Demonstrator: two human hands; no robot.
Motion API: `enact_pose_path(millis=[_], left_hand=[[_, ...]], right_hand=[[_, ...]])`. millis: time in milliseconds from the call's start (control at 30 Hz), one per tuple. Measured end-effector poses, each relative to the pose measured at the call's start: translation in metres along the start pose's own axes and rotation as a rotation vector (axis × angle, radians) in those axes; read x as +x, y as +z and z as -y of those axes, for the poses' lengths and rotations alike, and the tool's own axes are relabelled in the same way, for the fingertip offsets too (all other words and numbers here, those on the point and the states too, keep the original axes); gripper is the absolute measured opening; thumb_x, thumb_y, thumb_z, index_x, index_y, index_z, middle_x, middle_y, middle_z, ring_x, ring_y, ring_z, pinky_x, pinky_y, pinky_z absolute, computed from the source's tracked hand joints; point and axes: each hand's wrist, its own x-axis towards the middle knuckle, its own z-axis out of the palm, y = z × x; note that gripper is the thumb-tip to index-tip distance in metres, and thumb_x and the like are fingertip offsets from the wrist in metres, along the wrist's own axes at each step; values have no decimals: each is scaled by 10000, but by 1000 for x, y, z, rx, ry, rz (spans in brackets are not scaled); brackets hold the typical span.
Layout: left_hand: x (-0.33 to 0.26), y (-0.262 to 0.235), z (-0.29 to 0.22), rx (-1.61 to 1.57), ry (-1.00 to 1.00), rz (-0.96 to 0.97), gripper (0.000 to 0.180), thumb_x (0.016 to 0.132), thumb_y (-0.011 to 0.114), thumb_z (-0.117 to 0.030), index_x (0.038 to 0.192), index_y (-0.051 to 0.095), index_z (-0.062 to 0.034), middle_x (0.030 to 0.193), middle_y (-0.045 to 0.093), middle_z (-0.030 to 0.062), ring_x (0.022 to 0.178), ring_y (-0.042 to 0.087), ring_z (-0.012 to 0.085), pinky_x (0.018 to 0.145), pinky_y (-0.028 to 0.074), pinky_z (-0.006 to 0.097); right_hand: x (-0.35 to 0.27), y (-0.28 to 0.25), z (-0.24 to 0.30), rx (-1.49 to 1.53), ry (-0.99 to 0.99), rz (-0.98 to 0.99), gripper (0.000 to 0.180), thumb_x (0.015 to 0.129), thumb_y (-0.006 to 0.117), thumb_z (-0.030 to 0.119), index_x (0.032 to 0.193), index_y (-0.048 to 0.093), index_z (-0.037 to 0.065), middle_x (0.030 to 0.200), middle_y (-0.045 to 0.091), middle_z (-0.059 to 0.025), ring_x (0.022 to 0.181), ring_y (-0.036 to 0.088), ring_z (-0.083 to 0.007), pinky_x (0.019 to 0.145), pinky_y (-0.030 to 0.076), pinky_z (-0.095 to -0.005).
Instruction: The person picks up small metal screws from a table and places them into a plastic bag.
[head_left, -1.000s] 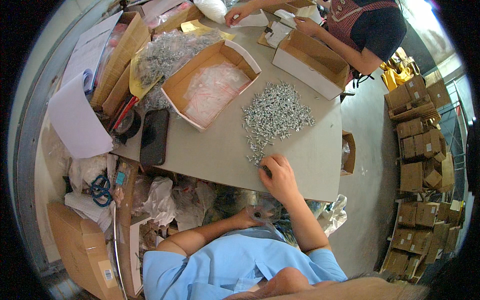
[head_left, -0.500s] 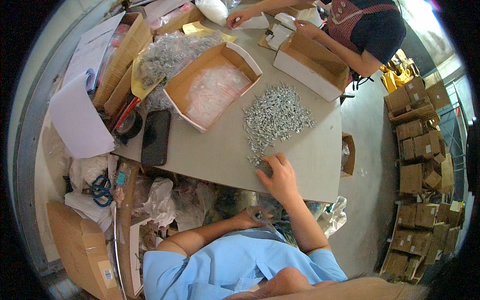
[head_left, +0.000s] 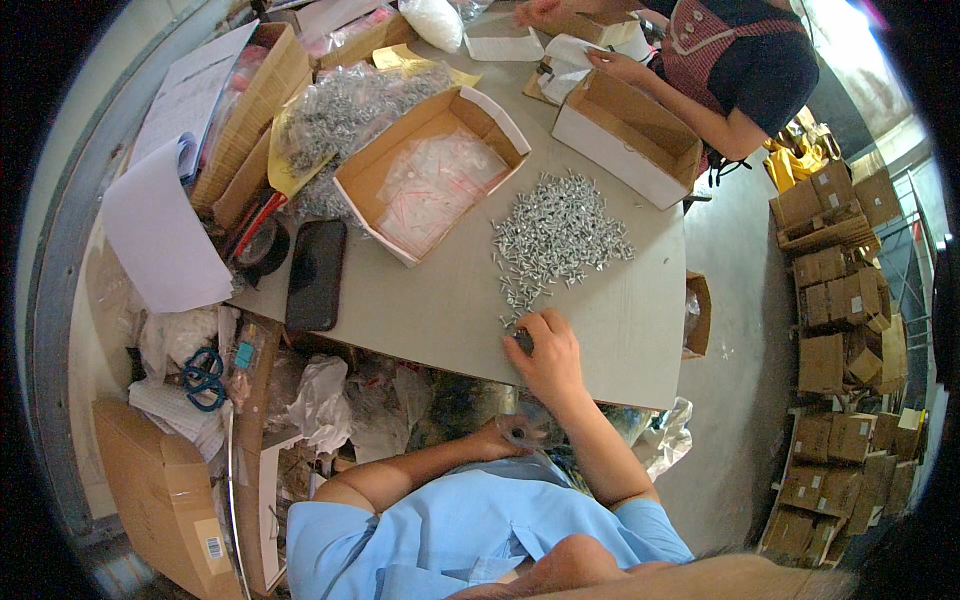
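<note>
A heap of small silver screws (head_left: 562, 228) lies on the grey table (head_left: 430, 310), with a narrow tail of them trailing toward me. At the end of this tail my right hand (head_left: 552, 362) rests on the tabletop, fingers bent toward the thumb around a few screws partly hidden by the fingers. Below the table edge, close to my body, my left hand (head_left: 495, 437) is closed on a clear plastic bag (head_left: 524, 431). A small dark patch shows inside the bag, too unclear to name. Left of the heap stands an open cardboard box (head_left: 355, 185) with small clear zip bags (head_left: 440, 185) inside.
A black phone (head_left: 316, 275), a tape roll (head_left: 265, 248) and bagged metal parts (head_left: 350, 110) lie to the left. Across the table a co-worker in a checked apron (head_left: 695, 50) handles papers beside an open long box (head_left: 630, 145). Stacked cartons (head_left: 835, 300) stand along the right.
My right hand has shifted slightly left, its fingers drawing closer to the thumb over the tail screws. The co-worker's far hand has moved away from the white paper. My left hand stays with the bag.
</note>
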Motion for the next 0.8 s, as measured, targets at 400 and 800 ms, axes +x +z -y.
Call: enact_pose_path(millis=[400, 800], left_hand=[[-1, 5, -7, -33, 38, -51, 348, 770, 768, -245, 1013, 634, -35, 1055, 639, 87, 1002, 581, 188, 902, 447, 357], [11, -6, -7, 2, -25, -23, 218, 782, 722, -182, 886, 573, -62, 876, 618, 44, 858, 555, 167, 780, 457, 323]], right_hand=[[-41, -36, -3, 100, -14, 277, 124, 748, 707, 131, 770, 624, 42, 770, 585, -130, 724, 595, -315, 644, 490, -396], [-50, -44, -14, 391, 90, 188, 104, 769, 697, 69, 815, 615, 24, 775, 572, -97, 632, 588, -219, 575, 481, -302]])
